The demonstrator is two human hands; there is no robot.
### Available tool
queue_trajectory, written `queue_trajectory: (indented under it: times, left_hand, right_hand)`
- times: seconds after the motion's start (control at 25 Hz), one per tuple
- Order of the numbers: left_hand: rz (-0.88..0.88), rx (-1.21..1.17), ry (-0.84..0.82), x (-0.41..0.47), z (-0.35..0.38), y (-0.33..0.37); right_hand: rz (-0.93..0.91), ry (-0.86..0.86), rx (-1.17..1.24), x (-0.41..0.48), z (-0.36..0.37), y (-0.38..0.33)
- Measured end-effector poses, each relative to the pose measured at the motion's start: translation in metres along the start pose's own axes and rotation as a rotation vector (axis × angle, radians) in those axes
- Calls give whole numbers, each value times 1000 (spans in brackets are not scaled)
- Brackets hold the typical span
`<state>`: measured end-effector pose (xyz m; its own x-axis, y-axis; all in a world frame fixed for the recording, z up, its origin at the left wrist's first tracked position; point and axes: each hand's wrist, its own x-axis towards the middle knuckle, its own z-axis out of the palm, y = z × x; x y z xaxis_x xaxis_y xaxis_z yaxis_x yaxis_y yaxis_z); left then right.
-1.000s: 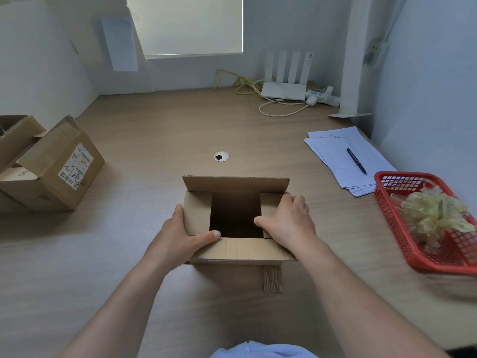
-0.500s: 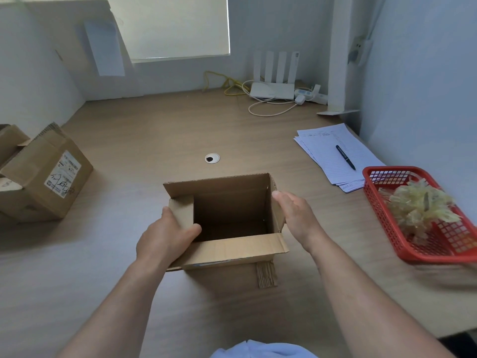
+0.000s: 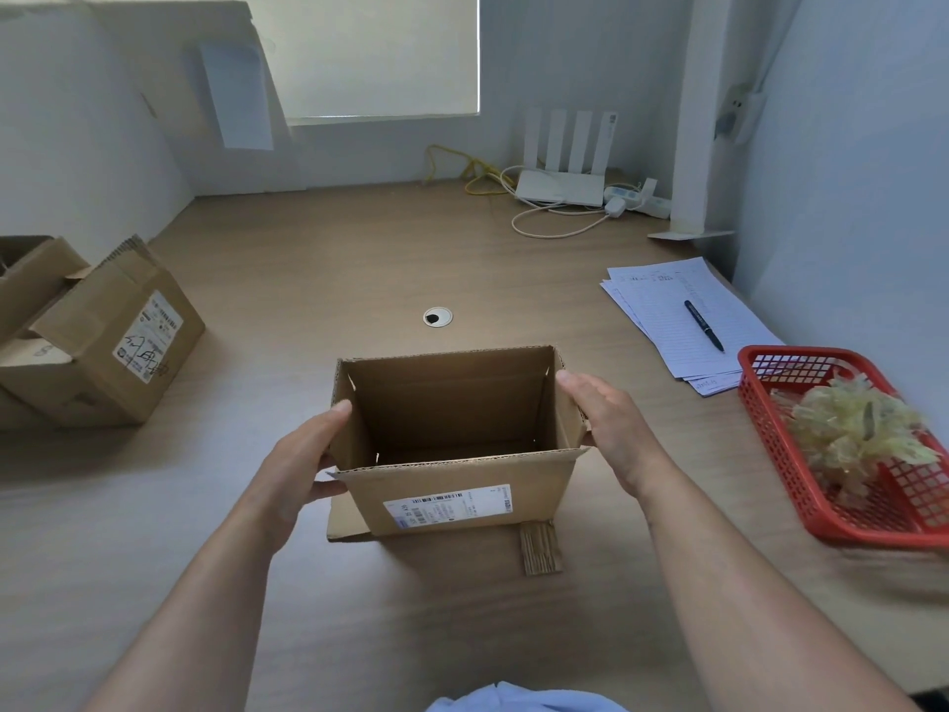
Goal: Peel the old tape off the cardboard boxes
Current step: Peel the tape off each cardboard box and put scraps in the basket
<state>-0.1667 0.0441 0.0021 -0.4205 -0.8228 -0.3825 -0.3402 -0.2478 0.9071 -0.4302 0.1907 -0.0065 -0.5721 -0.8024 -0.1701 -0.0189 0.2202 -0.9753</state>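
Slippage is the likeliest fault here. The open brown corrugated cardboard box, at the near centre of the wooden desk, is held only by pressure from both sides. The left hand lies with fairly straight fingers along the left wall, thumb at the near flap's edge. The right hand is flat, fingers together, against the right wall. Neither curls round anything, so a lift could let the box twist or drop, and a hard squeeze could buckle its walls. No tape shows on the visible faces; a hasty pull might tear the white printed label. The red plastic mesh basket of peeled yellowish tape sits right, within elbow's reach.
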Motion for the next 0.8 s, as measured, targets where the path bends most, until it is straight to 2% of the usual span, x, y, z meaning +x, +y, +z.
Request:
queue_trajectory:
  times: [0.08,0.16,0.24,0.32,0.44,0.6,0.72,0.8]
  left_hand:
    - [-18,-74,-19,5,-4,0]
    - [-121,-139,-8,10,-7,0]
    - [-210,-109,-27,12,-4,0]
    - [-221,-64,-38,12,1,2]
    - [-154,-75,-33,12,4,9]
    - [5,-277,-132,14,-1,22]
    - [69,-420,-124,15,-2,25]
    - [48,-430,-111,14,3,20]
  right_hand:
    - [46,6,19,1,0,-4]
    - [223,33,55,5,-2,-7]
    - [410,9,45,8,-4,-6]
    - [486,-31,8,9,-4,-7]
    - [432,-48,13,12,-4,-15]
    - [200,-74,277,18,-10,-26]
    - [96,-2,513,22,-12,-20]
    - [95,67,543,21,-8,-10]
